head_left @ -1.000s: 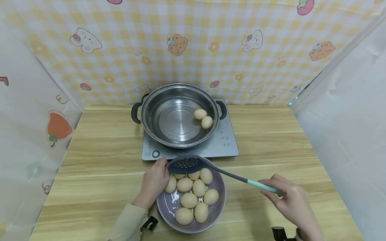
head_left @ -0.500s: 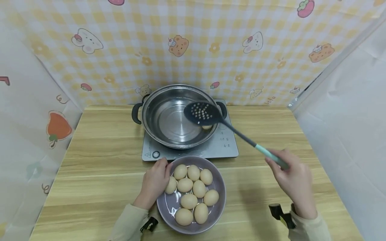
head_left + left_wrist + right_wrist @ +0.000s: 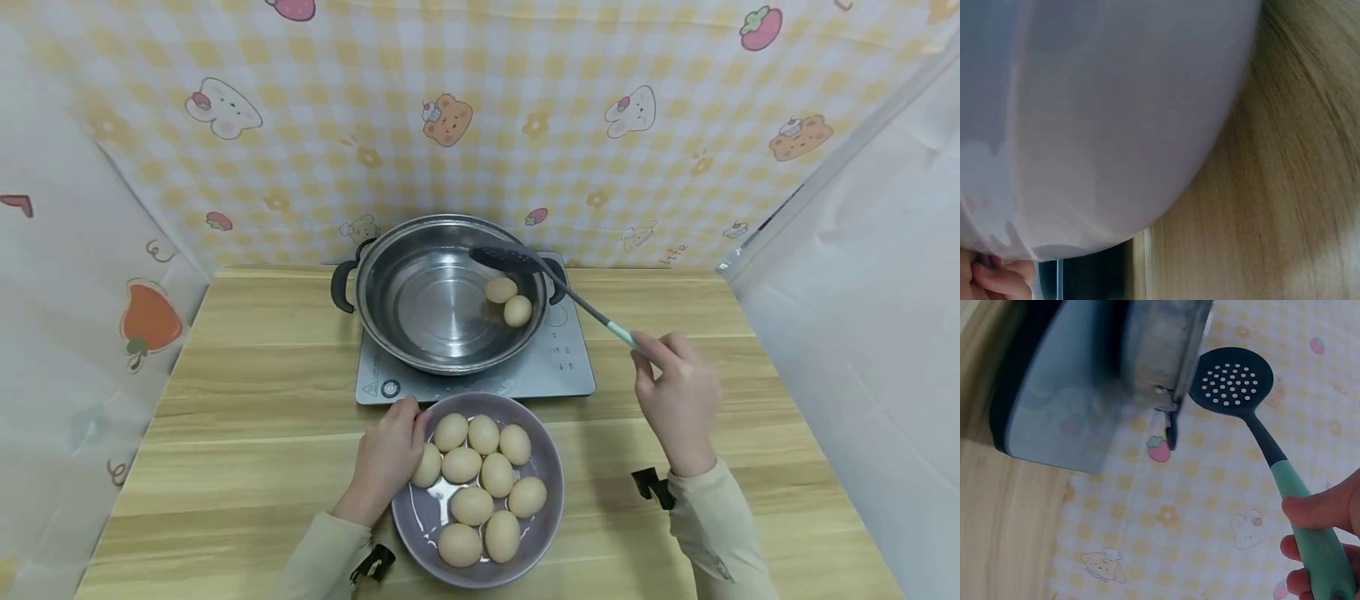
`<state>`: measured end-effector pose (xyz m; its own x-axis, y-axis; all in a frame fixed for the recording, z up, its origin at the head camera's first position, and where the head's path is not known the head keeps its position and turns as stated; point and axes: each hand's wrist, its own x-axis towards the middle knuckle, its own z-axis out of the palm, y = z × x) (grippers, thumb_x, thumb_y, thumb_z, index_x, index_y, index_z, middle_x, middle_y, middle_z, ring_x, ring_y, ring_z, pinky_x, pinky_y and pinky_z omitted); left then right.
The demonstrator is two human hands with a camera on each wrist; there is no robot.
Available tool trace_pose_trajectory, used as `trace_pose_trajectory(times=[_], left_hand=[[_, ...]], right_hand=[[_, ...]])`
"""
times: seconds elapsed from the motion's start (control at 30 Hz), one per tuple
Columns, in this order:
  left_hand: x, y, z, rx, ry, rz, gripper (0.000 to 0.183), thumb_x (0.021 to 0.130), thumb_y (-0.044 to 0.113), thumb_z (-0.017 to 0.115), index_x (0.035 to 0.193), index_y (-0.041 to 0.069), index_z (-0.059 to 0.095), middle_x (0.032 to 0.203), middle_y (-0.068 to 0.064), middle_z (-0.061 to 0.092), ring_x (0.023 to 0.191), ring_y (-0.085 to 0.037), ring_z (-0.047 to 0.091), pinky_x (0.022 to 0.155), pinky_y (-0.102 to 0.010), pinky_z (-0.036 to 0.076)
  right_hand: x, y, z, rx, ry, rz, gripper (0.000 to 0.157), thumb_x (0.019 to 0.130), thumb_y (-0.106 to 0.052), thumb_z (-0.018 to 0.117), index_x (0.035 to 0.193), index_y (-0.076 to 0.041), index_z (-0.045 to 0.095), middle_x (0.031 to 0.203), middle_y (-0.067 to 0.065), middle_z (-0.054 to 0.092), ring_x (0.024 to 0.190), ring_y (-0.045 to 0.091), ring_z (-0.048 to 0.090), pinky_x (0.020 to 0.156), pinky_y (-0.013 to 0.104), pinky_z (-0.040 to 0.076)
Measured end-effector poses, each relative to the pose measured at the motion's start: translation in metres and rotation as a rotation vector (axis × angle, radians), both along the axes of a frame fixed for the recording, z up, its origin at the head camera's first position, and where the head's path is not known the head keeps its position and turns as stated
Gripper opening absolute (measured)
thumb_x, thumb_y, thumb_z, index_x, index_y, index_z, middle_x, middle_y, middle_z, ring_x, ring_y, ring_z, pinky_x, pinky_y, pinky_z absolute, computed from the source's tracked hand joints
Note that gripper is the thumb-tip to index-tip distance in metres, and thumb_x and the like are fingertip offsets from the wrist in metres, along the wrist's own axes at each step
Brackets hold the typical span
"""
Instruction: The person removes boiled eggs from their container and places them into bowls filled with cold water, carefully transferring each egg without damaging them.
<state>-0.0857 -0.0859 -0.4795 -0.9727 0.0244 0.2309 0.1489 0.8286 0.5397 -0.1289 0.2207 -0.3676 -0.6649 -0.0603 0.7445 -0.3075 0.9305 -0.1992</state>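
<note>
A dark slotted spoon (image 3: 506, 258) with a mint-green handle (image 3: 1313, 544) is held in my right hand (image 3: 678, 404), thumb and fingers round the handle. Its perforated head is above the right back part of a steel pot (image 3: 386, 337). Two brown eggs (image 3: 509, 301) lie at the pot's right side, just in front of the spoon head. My left hand (image 3: 386, 454) grips the left rim of a purple-grey bowl (image 3: 542, 525), which holds several eggs (image 3: 472, 506). In the left wrist view the bowl's outer wall (image 3: 1116, 125) fills much of the picture.
The pot, with black side handles (image 3: 341, 286), stands on a flat silver induction cooker (image 3: 570, 367) at the back of the wooden table (image 3: 247, 375). A yellow checked cloth (image 3: 525, 75) hangs close behind it. White sheets (image 3: 885, 275) enclose both sides.
The spoon moved from over the bowl forward to above the pot, then tilted, uncovering both eggs there. My right hand went forward and left. My left hand kept its grip on the bowl.
</note>
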Motion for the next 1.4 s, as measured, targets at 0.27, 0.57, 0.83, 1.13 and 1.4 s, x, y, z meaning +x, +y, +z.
trace_pose_trajectory(times=[0.27,0.57,0.83,1.13,1.4], left_hand=[[0.001,0.001,0.000,0.000,-0.007,0.001,0.024,0.089,0.021,0.057,0.072,0.012,0.043,0.067,-0.003,0.047,0.048,-0.025,0.049,0.041,-0.035,0.034],[0.001,0.001,0.000,-0.001,-0.008,-0.001,0.023,0.089,0.021,0.057,0.072,0.012,0.044,0.067,-0.003,0.047,0.049,-0.026,0.050,0.041,-0.035,0.035],[0.000,0.001,0.001,-0.002,-0.020,-0.002,0.023,0.089,0.021,0.056,0.072,0.011,0.044,0.067,-0.003,0.047,0.049,-0.026,0.050,0.041,-0.035,0.034],[0.000,0.001,0.000,-0.002,-0.008,-0.003,0.023,0.089,0.021,0.056,0.073,0.011,0.043,0.068,-0.004,0.049,0.050,-0.028,0.051,0.041,-0.036,0.035],[0.000,0.001,0.001,-0.002,-0.010,-0.008,0.022,0.089,0.020,0.057,0.073,0.011,0.044,0.067,-0.003,0.048,0.049,-0.025,0.050,0.041,-0.034,0.034]], right_hand=[[-0.006,-0.007,-0.009,0.073,0.002,-0.038,0.019,0.070,0.005,0.069,0.084,-0.006,0.073,0.067,0.008,0.055,0.044,0.023,0.044,0.039,0.033,0.024],[-0.004,-0.012,-0.013,0.117,-0.037,-0.013,0.020,0.068,0.004,0.071,0.084,-0.008,0.073,0.065,0.007,0.055,0.047,0.023,0.047,0.041,0.032,0.026],[0.005,-0.020,-0.014,0.129,-0.036,0.047,0.023,0.064,0.003,0.073,0.082,-0.011,0.074,0.064,0.003,0.054,0.046,0.021,0.046,0.041,0.032,0.025],[0.018,-0.025,-0.011,0.147,-0.063,0.108,0.026,0.063,0.004,0.074,0.084,-0.011,0.074,0.063,0.000,0.052,0.043,0.014,0.040,0.041,0.025,0.021],[0.032,-0.028,-0.007,0.163,-0.117,0.138,0.027,0.063,0.003,0.074,0.085,-0.012,0.074,0.063,-0.003,0.050,0.041,0.008,0.032,0.040,0.021,0.020]])
